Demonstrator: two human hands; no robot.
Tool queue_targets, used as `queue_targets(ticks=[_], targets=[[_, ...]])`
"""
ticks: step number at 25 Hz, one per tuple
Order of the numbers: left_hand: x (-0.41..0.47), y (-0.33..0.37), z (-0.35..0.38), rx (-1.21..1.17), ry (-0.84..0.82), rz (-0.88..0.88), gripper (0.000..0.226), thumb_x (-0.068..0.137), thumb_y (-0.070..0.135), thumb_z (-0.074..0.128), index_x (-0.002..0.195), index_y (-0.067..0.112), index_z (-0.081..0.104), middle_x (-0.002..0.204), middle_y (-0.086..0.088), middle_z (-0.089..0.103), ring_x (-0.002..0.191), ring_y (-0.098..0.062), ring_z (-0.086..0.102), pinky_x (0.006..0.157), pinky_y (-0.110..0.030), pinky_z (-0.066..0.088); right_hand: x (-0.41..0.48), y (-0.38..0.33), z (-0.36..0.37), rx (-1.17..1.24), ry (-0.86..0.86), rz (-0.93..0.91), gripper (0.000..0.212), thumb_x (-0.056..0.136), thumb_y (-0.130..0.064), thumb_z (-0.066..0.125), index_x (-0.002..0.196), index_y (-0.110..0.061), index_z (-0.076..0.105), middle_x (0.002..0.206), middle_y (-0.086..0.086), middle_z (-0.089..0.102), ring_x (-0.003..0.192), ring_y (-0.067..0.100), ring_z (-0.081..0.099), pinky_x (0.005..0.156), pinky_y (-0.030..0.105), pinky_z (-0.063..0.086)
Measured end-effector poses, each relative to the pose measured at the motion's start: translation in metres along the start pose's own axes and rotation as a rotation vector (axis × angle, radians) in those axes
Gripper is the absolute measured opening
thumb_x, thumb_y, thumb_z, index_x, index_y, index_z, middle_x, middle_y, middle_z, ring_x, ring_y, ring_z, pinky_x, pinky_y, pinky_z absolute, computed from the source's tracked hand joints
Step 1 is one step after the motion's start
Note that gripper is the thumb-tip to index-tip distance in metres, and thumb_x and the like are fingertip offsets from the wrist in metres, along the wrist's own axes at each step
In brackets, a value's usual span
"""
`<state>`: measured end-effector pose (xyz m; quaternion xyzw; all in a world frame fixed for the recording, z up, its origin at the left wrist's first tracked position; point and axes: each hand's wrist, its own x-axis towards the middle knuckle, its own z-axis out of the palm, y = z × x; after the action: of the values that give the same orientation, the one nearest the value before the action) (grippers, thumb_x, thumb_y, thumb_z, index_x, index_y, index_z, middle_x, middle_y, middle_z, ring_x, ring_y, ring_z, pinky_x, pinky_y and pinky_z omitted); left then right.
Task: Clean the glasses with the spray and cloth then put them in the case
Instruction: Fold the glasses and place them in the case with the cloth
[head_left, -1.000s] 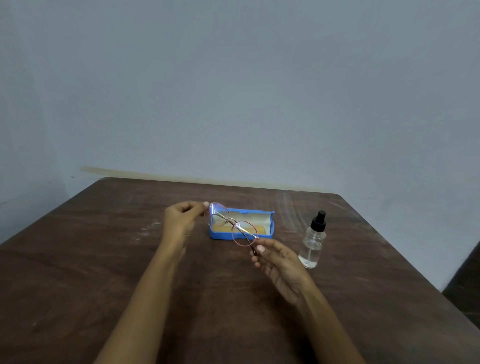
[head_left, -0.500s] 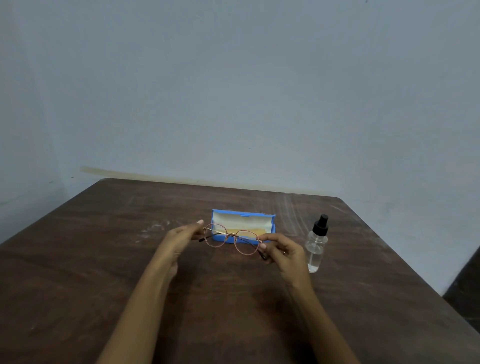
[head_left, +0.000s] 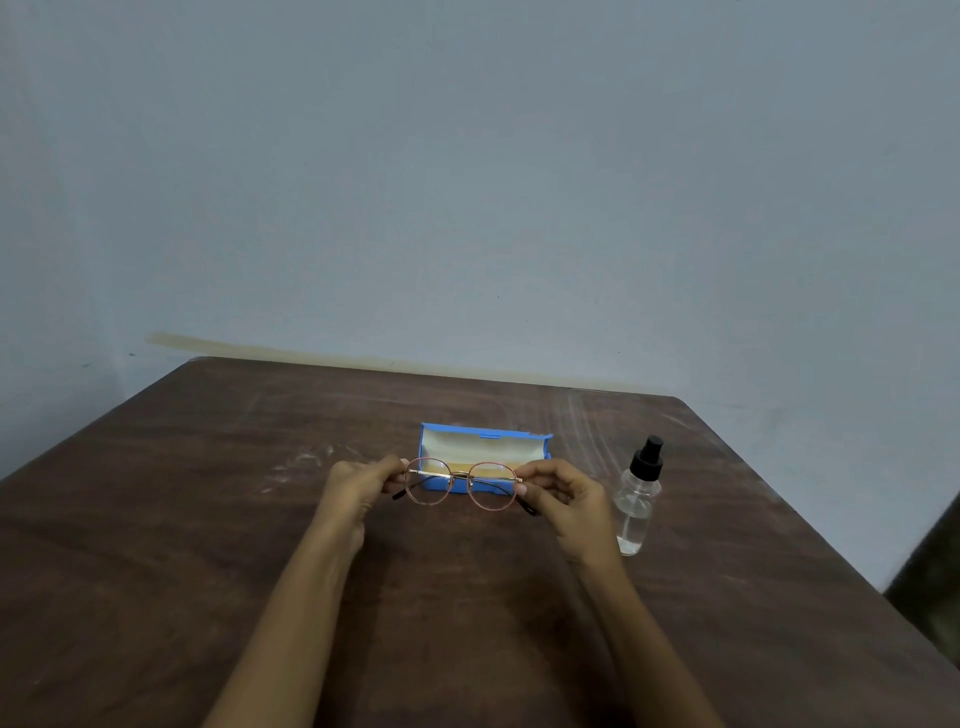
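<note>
Round glasses (head_left: 462, 484) with a thin pink-gold frame are held level just above the table, their temples folded behind the lenses. My left hand (head_left: 358, 483) pinches the frame's left end and my right hand (head_left: 563, 493) pinches its right end. Right behind them lies the blue case (head_left: 540, 447), lid open, showing a cream lining. A clear spray bottle (head_left: 638, 499) with a black nozzle stands upright to the right of my right hand. No cloth is visible.
The dark brown wooden table (head_left: 208, 519) carries pale scratch marks near its far edge and left of the case. A grey wall rises behind it. The table's right edge drops to a dark floor.
The glasses went from tilted, with the left end raised, to level in front of the case. Both hands came lower and nearer to me, now holding the two ends evenly.
</note>
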<state>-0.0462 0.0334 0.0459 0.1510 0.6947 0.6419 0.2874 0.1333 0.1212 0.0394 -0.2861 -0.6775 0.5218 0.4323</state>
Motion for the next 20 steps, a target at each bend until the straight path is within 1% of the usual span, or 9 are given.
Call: queue_targets(ticks=[2,5,7,9,11,14,16,18,20], targets=[[0.007,-0.002,0.002,0.005,-0.018,0.032,0.028,0.081,0.01,0.062,0.053,0.009,0.061,0.038,0.005,0.059,0.059,-0.012,0.048,0.075,-0.028,0.033,0.005,0.001,0.0,-0.017,0.028,0.015,0.021,0.076,0.006,0.066,0.075,-0.015,0.066,0.075,0.005,0.067,0.068,0.013,0.061,0.058,0.013,0.052],[0.014,-0.005,0.007,0.049,-0.043,0.111,0.027,0.083,0.011,0.061,0.056,0.008,0.059,0.058,-0.002,0.059,0.059,-0.011,0.05,0.059,-0.019,0.036,0.016,0.007,0.002,-0.115,0.127,0.061,0.02,0.075,-0.001,0.069,0.072,-0.021,0.069,0.076,0.001,0.07,0.075,0.017,0.066,0.071,0.028,0.055],[0.02,-0.008,0.011,0.132,-0.02,0.158,0.027,0.084,0.016,0.061,0.059,0.008,0.059,0.062,-0.003,0.06,0.061,-0.013,0.05,0.055,-0.02,0.034,0.024,0.015,0.004,-0.197,0.199,0.088,0.014,0.075,-0.004,0.07,0.075,-0.019,0.072,0.078,0.002,0.072,0.078,0.017,0.067,0.077,0.033,0.054],[0.026,-0.007,0.016,0.236,0.031,0.182,0.026,0.084,0.022,0.061,0.062,0.007,0.063,0.066,-0.006,0.061,0.062,-0.014,0.05,0.056,-0.026,0.035,0.031,0.021,0.007,-0.257,0.252,0.083,0.011,0.076,-0.006,0.069,0.082,-0.014,0.074,0.084,0.005,0.073,0.077,0.015,0.065,0.073,0.02,0.053],[0.031,-0.002,0.021,0.333,0.06,0.178,0.029,0.084,0.028,0.061,0.064,0.007,0.065,0.065,-0.005,0.062,0.062,-0.015,0.051,0.056,-0.027,0.035,0.037,0.025,0.008,-0.3,0.281,0.045,0.012,0.078,-0.005,0.068,0.088,-0.009,0.074,0.088,0.007,0.072,0.075,0.011,0.063,0.061,0.004,0.044],[0.037,0.006,0.026,0.464,0.071,0.152,0.035,0.083,0.032,0.061,0.052,0.016,0.059,0.054,0.0,0.054,0.054,-0.014,0.046,0.053,-0.027,0.031,0.041,0.028,0.01,-0.398,0.328,-0.046,0.014,0.08,-0.001,0.065,0.09,-0.006,0.073,0.091,0.006,0.069,0.066,-0.005,0.053,0.058,-0.005,0.036],[0.041,0.01,0.029,0.547,0.071,0.131,0.029,0.083,0.035,0.06,0.061,0.017,0.065,0.061,-0.001,0.057,0.06,-0.017,0.048,0.055,-0.026,0.033,0.044,0.032,0.01,-0.457,0.359,-0.075,0.015,0.081,-0.002,0.064,0.092,-0.008,0.073,0.094,0.005,0.069,0.068,-0.003,0.053,0.062,-0.005,0.034],[0.042,0.013,0.032,0.612,0.075,0.114,0.027,0.083,0.039,0.059,0.072,0.016,0.068,0.065,-0.002,0.058,0.063,-0.016,0.049,0.053,-0.024,0.032,0.048,0.038,0.01,-0.507,0.383,-0.071,0.016,0.083,-0.006,0.063,0.095,-0.012,0.072,0.099,0.005,0.068,0.083,0.009,0.057,0.068,0.004,0.036],[0.042,0.013,0.035,0.65,0.083,0.111,0.027,0.084,0.04,0.059,0.073,0.017,0.068,0.062,0.001,0.056,0.059,-0.014,0.048,0.05,-0.024,0.03,0.053,0.044,0.009,-0.516,0.39,-0.052,0.017,0.084,-0.008,0.062,0.097,-0.012,0.072,0.104,0.006,0.066,0.096,0.017,0.057,0.076,0.016,0.038]])
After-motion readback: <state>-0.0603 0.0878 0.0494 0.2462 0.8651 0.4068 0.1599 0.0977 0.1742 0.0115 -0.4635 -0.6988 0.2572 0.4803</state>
